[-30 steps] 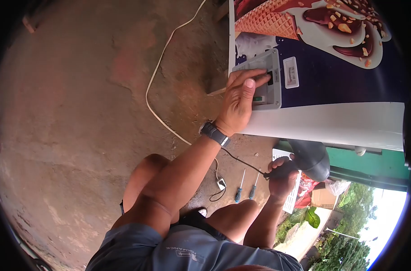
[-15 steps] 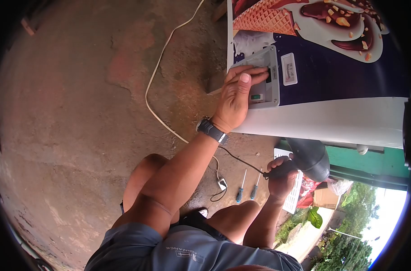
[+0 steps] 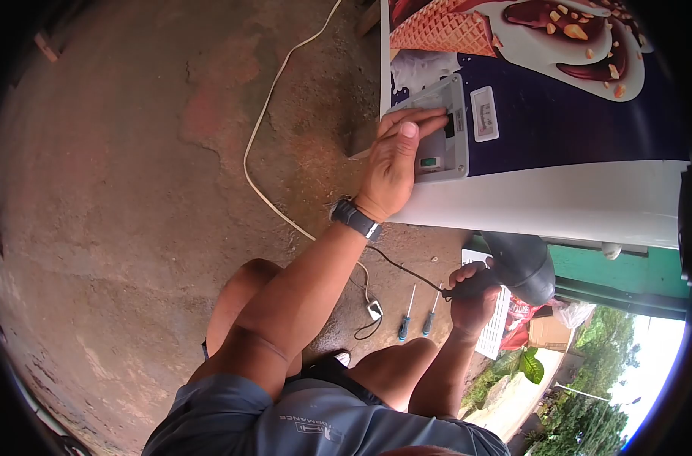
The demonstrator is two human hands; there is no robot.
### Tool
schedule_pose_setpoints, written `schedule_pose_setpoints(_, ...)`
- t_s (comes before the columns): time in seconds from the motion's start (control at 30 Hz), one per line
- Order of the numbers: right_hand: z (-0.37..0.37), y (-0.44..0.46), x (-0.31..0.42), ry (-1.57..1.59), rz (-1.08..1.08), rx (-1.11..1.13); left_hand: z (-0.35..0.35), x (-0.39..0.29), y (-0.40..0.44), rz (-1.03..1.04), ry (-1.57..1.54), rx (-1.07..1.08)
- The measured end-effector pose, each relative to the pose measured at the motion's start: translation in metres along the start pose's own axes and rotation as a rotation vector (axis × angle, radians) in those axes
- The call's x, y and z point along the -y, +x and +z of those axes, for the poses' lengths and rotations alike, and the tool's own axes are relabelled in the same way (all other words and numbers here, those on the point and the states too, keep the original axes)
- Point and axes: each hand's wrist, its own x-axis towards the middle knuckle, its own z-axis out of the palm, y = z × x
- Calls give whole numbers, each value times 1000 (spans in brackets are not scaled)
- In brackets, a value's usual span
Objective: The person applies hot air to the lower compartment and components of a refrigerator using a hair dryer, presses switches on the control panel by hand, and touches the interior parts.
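My left hand (image 3: pixel 391 167), with a black watch at the wrist, reaches into the grey recessed panel (image 3: pixel 458 144) on the appliance's printed side. Its fingers are stretched out, and their tips touch or lie beside a dark part (image 3: pixel 449 125) there. Below them in the panel is a green switch (image 3: pixel 430 162); a small gauge (image 3: pixel 483 114) sits to the right. On the right, my right hand (image 3: pixel 473 300) is wrapped around the handle of a black hair dryer (image 3: pixel 522 270). Its wide end lies close to the appliance's white edge.
Two blue-handled screwdrivers (image 3: pixel 404 327) lie on the concrete floor (image 3: pixel 133 190) between my knees and the appliance. A white cable (image 3: pixel 259 114) runs across the floor to a plug connection (image 3: pixel 374 309). A white slotted panel (image 3: pixel 495 327), a cardboard box (image 3: pixel 549 333) and plants are at the right.
The appliance and its panel have shifted slightly up and left in view, along with my left hand. My right hand keeps its hold on the hair dryer.
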Motion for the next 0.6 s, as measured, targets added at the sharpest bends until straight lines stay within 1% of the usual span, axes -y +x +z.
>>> schedule_pose_setpoints(0.1, 1, 0, 0, 7, -1, -2, 1, 3, 0, 5, 32, -43)
schedule_pose_setpoints(0.17, 1, 0, 1, 1, -2, 7, -1, 2, 0, 17, 61, 30)
schedule_pose_setpoints(0.6, 0, 1, -2, 10, -5, 22, -2, 2, -1, 53, 52, 21)
